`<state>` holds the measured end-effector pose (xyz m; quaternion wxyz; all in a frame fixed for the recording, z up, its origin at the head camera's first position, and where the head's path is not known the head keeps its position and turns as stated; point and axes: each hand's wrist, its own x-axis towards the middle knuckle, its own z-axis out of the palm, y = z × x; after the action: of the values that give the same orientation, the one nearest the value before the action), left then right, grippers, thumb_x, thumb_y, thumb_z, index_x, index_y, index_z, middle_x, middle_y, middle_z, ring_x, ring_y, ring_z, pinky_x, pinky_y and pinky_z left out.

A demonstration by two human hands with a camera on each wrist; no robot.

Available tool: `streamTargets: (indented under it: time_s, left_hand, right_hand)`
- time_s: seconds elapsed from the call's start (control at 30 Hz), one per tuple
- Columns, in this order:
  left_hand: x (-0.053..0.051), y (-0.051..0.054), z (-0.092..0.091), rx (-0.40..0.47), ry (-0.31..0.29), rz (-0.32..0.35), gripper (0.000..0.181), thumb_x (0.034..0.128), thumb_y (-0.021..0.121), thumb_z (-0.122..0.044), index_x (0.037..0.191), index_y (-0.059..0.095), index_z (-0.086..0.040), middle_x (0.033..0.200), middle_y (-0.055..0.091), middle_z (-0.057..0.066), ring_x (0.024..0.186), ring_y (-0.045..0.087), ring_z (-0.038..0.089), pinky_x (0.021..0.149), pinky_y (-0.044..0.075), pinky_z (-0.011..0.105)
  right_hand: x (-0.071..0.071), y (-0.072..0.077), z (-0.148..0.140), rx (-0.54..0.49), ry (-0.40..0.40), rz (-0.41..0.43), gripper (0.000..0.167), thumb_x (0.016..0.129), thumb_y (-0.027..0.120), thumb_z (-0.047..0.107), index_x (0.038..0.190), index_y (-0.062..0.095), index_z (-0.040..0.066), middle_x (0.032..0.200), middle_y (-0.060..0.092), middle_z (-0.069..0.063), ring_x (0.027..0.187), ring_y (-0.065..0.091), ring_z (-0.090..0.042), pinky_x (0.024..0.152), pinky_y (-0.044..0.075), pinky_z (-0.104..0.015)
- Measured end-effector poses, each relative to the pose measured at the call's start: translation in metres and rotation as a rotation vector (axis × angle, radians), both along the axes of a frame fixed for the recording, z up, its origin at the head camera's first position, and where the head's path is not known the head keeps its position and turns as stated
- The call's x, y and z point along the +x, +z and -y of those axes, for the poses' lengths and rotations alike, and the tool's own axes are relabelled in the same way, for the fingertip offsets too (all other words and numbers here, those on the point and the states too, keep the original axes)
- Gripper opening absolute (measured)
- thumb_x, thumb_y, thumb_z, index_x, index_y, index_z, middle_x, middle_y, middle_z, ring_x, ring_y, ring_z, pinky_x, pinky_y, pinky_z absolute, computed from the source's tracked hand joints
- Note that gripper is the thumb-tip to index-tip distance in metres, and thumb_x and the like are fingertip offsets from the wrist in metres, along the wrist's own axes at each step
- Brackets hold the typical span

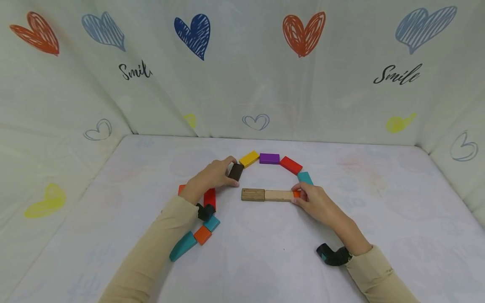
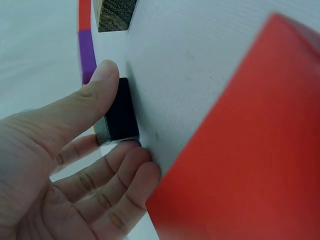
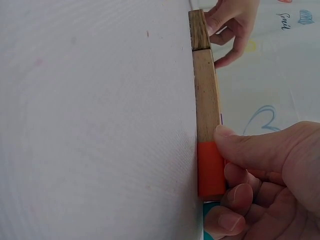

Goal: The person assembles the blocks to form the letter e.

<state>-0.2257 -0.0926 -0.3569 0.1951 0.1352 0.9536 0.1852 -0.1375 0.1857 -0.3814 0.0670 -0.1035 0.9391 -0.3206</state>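
My left hand [image 1: 212, 174] pinches a dark, nearly black block [image 1: 235, 172] between thumb and fingers, its far end beside a yellow block [image 1: 249, 159]. From there a purple block [image 1: 269, 158], a red block [image 1: 291, 165] and a teal block [image 1: 305, 178] continue the arc. Inside it, a brown wood-grain block [image 1: 253, 195] and a pale wooden block [image 1: 278, 195] lie end to end. At their right end my right hand [image 1: 316, 204] pinches an orange block [image 3: 211, 167], the thumb along its near side. The fingers partly cover the teal block.
Under and beside the left forearm lie a red block [image 1: 210, 198], a partly hidden orange-red block [image 1: 181, 189], a small teal block [image 1: 211, 223], an orange block [image 1: 202, 235] and a long teal piece [image 1: 183, 246] with a rounded end. A white cloth [image 1: 265, 269] covers the table.
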Motion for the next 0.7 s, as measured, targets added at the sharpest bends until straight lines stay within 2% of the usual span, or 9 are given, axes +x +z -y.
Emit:
streamTargets:
  time_s: [0.13,0.3,0.5,0.7]
  left_hand:
    - [-0.0013,-0.001,-0.0021,0.004,0.008,0.004,0.07,0.0792,0.073,-0.035,0.136,0.036,-0.019,0.101,0.056,0.011,0.09,0.051,0.023,0.078,0.046,0.034]
    - [-0.0028,-0.0011,-0.0028,0.042,0.012,0.019,0.068,0.0805,0.072,-0.033,0.136,0.036,-0.016,0.093,0.055,0.01,0.084,0.051,0.022,0.072,0.043,0.03]
    - [-0.0056,-0.0014,-0.001,0.078,-0.015,0.029,0.061,0.0844,0.069,-0.027,0.135,0.037,-0.013,0.088,0.055,0.008,0.078,0.05,0.02,0.07,0.04,0.027]
    - [-0.0087,0.0016,0.0,0.082,-0.036,0.059,0.06,0.0862,0.067,-0.023,0.137,0.036,-0.012,0.091,0.056,0.01,0.08,0.051,0.02,0.073,0.043,0.028]
  right_hand:
    - [0.0,0.0,-0.0001,0.002,-0.002,0.0,0.031,0.086,0.065,0.01,0.113,0.056,0.0,0.068,0.044,-0.003,0.062,0.041,-0.014,0.051,0.035,-0.019]
    - [0.0,0.0002,0.0004,0.006,-0.005,0.006,0.032,0.086,0.065,0.01,0.114,0.056,0.0,0.069,0.045,-0.003,0.063,0.041,-0.014,0.051,0.036,-0.018]
    - [-0.0001,0.0008,0.0008,0.012,-0.007,0.003,0.032,0.086,0.065,0.01,0.114,0.056,0.0,0.069,0.045,-0.003,0.062,0.041,-0.014,0.051,0.037,-0.018]
    - [-0.0006,0.0004,0.0009,0.012,-0.013,0.013,0.032,0.086,0.065,0.011,0.115,0.056,0.001,0.069,0.045,-0.003,0.063,0.042,-0.014,0.051,0.036,-0.018]
